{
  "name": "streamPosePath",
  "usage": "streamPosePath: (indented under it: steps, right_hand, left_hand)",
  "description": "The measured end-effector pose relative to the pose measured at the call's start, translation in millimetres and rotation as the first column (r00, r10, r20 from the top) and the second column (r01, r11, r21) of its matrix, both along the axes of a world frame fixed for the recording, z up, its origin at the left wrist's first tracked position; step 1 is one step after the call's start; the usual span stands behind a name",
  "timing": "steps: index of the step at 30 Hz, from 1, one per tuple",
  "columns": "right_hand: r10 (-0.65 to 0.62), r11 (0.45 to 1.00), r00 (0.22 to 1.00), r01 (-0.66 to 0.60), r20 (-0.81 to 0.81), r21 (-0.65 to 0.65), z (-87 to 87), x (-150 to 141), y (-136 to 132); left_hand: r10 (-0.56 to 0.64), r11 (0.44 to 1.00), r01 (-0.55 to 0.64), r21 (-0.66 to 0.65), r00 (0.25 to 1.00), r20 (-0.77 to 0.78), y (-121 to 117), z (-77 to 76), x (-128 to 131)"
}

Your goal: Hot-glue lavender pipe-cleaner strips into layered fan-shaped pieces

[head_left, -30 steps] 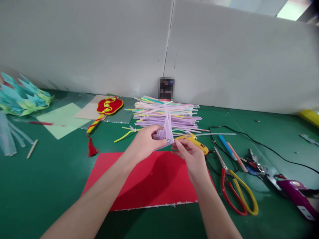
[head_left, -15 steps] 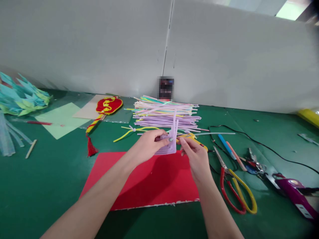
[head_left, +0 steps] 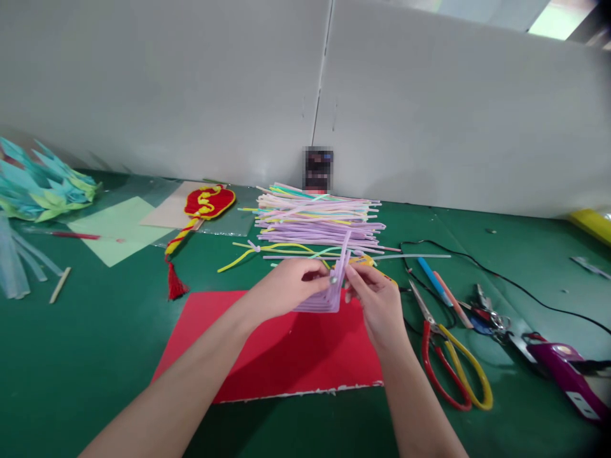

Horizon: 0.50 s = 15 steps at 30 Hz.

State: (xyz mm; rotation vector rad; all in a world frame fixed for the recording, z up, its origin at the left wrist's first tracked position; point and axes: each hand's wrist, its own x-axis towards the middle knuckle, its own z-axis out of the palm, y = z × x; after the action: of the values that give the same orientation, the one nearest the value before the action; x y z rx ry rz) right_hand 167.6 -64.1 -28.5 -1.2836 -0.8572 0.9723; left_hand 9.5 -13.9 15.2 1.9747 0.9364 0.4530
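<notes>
A piece made of lavender pipe cleaners (head_left: 333,303), bent into nested corners, is held above the red board (head_left: 291,362). My left hand (head_left: 293,283) grips it from the left, thumb along its front and the other fingers mostly behind. On its right side, my right hand (head_left: 375,289) is closed in a pinch at the upright strands. The upper ends of those strands stick up between the hands, leaning right. Just behind lies a pile of pipe cleaners (head_left: 317,219) in lavender, white, yellow and green. A yellow tool (head_left: 363,261) is partly hidden by my right hand.
Scissors (head_left: 449,356) with red and yellow handles lie at right, near keys (head_left: 491,318), a purple tool (head_left: 568,375) and a black cable (head_left: 501,273). A red and yellow fan-shaped ornament (head_left: 210,202) and green paper (head_left: 114,229) lie left. A grey wall (head_left: 191,89) closes the back.
The lavender piece has come down slightly, and its upright strands now tilt to the right. My right hand has closed in on those strands; my left hand keeps its grip.
</notes>
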Motion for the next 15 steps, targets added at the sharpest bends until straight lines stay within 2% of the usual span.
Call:
streamPosePath:
  steps: [6, 15]
  right_hand:
    - [0.023, 1.0, 1.0, -0.022, -0.018, 0.016, -2.1, -2.7, -0.3]
    - [0.004, 1.0, 0.996, -0.004, 0.088, -0.005, -3.3, -1.4, -0.1]
  left_hand:
    - [0.069, 0.997, -0.071, 0.016, 0.995, 0.078, 1.0, -2.9, 3.4]
    - [0.097, 0.995, -0.097, -0.001, 0.987, 0.126, 1.3, -6.0, 5.3]
